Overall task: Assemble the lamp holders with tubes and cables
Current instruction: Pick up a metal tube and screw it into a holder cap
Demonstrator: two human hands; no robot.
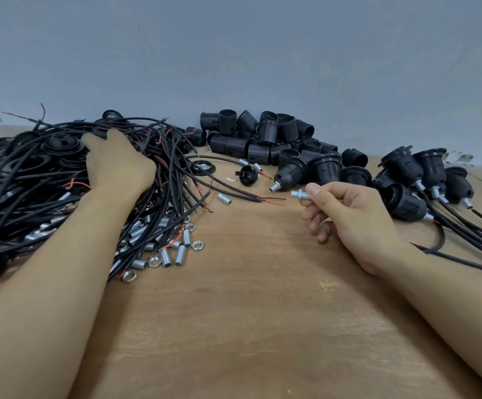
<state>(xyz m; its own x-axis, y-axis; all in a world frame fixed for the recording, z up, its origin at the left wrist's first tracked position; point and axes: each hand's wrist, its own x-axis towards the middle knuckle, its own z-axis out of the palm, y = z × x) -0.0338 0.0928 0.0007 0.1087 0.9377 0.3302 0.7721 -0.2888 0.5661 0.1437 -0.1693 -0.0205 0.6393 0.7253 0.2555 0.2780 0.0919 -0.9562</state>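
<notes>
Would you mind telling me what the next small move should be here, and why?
Probably the left hand should draw one cable from the cable pile it rests in. The right hand already pinches a metal tube with a nut on it, so a cable seems to be the missing part.

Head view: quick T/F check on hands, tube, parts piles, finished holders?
1. The right hand pinches a metal tube with a nut on it. True.
2. The left hand lies flat on bare table. False: it reaches into the cable pile.
3. Loose tubes and nuts lie at the cable pile's near edge. True.
4. The finished holders with cables sit far left. False: they lie right of the right hand.
</notes>
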